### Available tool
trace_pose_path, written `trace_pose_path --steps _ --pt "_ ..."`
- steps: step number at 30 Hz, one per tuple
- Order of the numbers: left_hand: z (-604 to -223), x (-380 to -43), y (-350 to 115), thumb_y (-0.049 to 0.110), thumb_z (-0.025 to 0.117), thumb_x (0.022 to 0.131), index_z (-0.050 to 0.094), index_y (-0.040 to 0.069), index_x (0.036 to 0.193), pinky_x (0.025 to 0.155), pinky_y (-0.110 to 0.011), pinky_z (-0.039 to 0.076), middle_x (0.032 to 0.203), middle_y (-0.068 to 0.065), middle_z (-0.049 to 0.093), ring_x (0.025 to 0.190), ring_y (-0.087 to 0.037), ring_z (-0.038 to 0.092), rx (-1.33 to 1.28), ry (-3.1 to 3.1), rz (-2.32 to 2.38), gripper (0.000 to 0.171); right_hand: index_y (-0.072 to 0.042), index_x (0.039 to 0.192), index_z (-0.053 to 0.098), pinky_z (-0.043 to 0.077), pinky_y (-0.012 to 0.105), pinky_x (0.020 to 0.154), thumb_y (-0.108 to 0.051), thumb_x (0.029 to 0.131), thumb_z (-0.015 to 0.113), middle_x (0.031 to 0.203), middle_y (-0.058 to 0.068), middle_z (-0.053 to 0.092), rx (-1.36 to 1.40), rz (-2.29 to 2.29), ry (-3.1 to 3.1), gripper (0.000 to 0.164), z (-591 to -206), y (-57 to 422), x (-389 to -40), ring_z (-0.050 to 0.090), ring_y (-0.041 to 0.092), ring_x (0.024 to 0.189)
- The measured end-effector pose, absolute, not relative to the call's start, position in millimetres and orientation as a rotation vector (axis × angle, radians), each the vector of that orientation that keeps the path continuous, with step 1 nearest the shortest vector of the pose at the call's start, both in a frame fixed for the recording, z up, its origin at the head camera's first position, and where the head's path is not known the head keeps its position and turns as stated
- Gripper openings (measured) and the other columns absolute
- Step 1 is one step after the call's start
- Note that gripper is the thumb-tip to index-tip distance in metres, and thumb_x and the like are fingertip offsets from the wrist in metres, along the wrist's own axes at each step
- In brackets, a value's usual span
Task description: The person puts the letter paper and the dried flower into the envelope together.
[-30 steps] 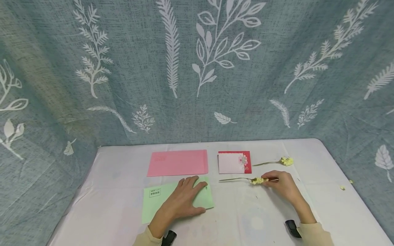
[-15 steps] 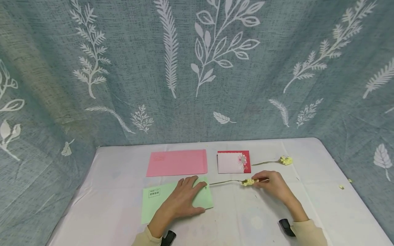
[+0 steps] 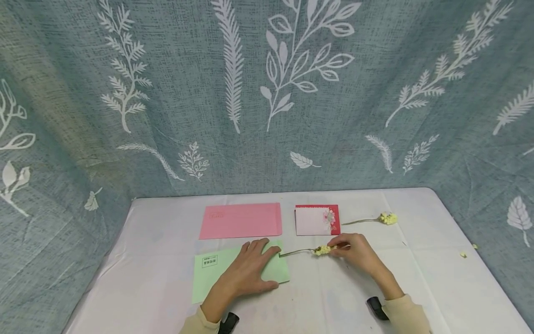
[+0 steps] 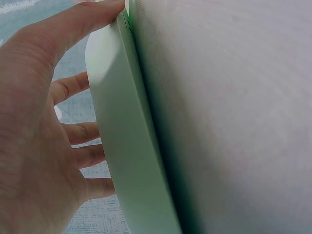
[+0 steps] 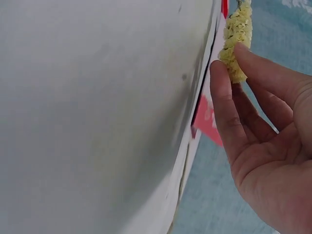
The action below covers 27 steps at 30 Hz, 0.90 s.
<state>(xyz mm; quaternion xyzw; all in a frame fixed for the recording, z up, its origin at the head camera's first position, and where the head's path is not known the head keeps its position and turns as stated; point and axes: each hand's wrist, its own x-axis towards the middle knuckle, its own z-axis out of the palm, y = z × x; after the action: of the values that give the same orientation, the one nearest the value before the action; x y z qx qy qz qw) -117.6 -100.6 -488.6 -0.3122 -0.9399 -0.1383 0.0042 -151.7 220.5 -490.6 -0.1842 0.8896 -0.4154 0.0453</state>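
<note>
My left hand (image 3: 249,271) rests spread over the green envelope (image 3: 273,269), its fingers on the paper and the thumb at the near right part. In the left wrist view the envelope (image 4: 122,112) lies under the fairly straight fingers. My right hand (image 3: 354,253) pinches a yellow flower (image 3: 322,250) by its head, between thumb and fingers; the flower head (image 5: 237,34) shows in the right wrist view. Its thin stem points left, with the tip at the envelope's right edge near my left index finger. Whether the tip is inside the envelope I cannot tell.
A pink envelope (image 3: 242,221) lies behind the green one. To its right is a red and white floral card (image 3: 317,220), then a second yellow flower (image 3: 388,218). Small petals (image 3: 463,254) lie near the right edge of the white-covered table (image 3: 158,264). A patterned curtain (image 3: 250,153) hangs behind.
My right hand has moved left with the flower, bringing the stem tip from beyond the green envelope to its right edge. My left hand has stayed in place.
</note>
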Motion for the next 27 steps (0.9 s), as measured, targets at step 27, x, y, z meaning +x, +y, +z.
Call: trace_pose_path --steps 27 --pt "-487.2 -117.9 -98.9 0.051 0.078 0.073 0.052 0.019 0.135 0.103 -0.054 0.037 0.137 -0.016 0.048 0.128 -0.031 0.044 -0.974 -2.949 -0.454 0.074 0.007 0.103 0.073 0.056 0.022 0.069 0.000 0.088 0.069 0.099 0.017 0.073 -0.707 -1.385 2.525 0.017 -488.6 182.8 -159.3 0.072 0.019 0.083"
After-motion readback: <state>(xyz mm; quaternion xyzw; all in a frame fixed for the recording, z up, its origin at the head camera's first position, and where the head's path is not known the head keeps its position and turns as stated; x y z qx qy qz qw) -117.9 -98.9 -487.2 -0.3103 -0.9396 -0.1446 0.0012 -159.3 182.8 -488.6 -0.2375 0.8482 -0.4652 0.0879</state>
